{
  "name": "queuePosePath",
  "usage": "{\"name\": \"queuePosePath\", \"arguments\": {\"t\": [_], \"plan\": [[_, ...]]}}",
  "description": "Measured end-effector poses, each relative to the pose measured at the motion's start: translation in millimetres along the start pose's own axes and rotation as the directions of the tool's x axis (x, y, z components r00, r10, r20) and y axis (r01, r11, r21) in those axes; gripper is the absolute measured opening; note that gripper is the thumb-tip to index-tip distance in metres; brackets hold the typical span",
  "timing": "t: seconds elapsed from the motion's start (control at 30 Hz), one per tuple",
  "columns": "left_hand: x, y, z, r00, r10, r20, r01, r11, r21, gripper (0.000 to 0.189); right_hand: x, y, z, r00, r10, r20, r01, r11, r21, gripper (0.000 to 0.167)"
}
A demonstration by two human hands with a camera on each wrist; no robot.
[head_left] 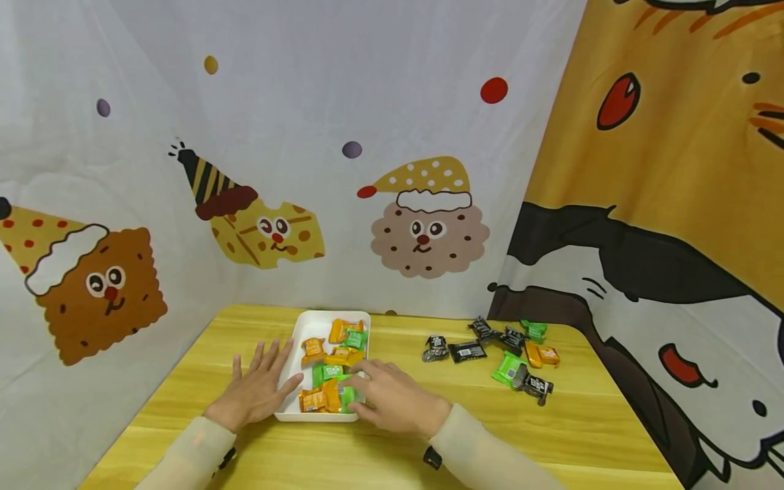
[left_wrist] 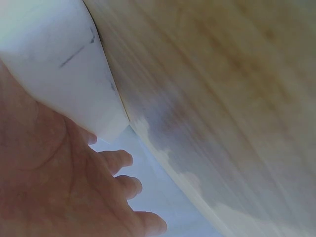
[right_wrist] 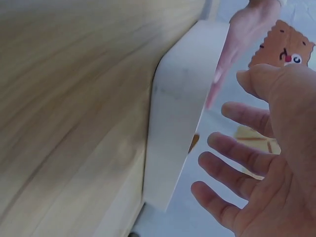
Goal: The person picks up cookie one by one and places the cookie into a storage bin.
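A white tray (head_left: 318, 418) holds several small wrapped snacks, some orange (head_left: 314, 350) and some green (head_left: 331, 372). My left hand (head_left: 257, 384) lies along the tray's left rim, fingers spread and thumb over the edge; it grips nothing. Over the right rim hangs my right hand (head_left: 395, 398), its fingertips close to a green snack (head_left: 347, 398) in the near right corner. In the right wrist view, the fingers of the right hand (right_wrist: 276, 163) are apart with nothing between them, beside the tray's outer wall (right_wrist: 177, 98).
On the table (head_left: 465, 429) to the right lie several loose wrapped snacks: black ones (head_left: 467, 351), a green one (head_left: 508, 369) and an orange one (head_left: 542, 354). Behind the table hangs a printed curtain (head_left: 343, 224) with cartoon figures.
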State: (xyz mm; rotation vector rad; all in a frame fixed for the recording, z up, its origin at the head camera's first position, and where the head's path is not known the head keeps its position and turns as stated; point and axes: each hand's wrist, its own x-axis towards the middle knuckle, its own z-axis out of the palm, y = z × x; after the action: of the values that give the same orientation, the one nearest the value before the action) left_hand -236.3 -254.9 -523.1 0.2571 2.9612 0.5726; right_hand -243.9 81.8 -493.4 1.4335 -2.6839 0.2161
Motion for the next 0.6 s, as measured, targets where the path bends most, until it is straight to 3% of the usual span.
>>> {"name": "queuePosePath", "arguments": {"t": [0.17,0.6], "plan": [[0.2,-3.9,4.8,0.999,0.016,-0.035,-0.017,0.999,-0.039,0.092,-14.9,17.7,1.4,0.998,0.057,-0.014,-0.057,0.998,0.0,0.048],[0.6,3.5,-0.5,1.0,-0.02,0.007,0.02,0.999,0.032,0.092,-59.4,69.3,-2.0,0.978,0.205,-0.048,-0.204,0.979,0.029,0.054]]}}
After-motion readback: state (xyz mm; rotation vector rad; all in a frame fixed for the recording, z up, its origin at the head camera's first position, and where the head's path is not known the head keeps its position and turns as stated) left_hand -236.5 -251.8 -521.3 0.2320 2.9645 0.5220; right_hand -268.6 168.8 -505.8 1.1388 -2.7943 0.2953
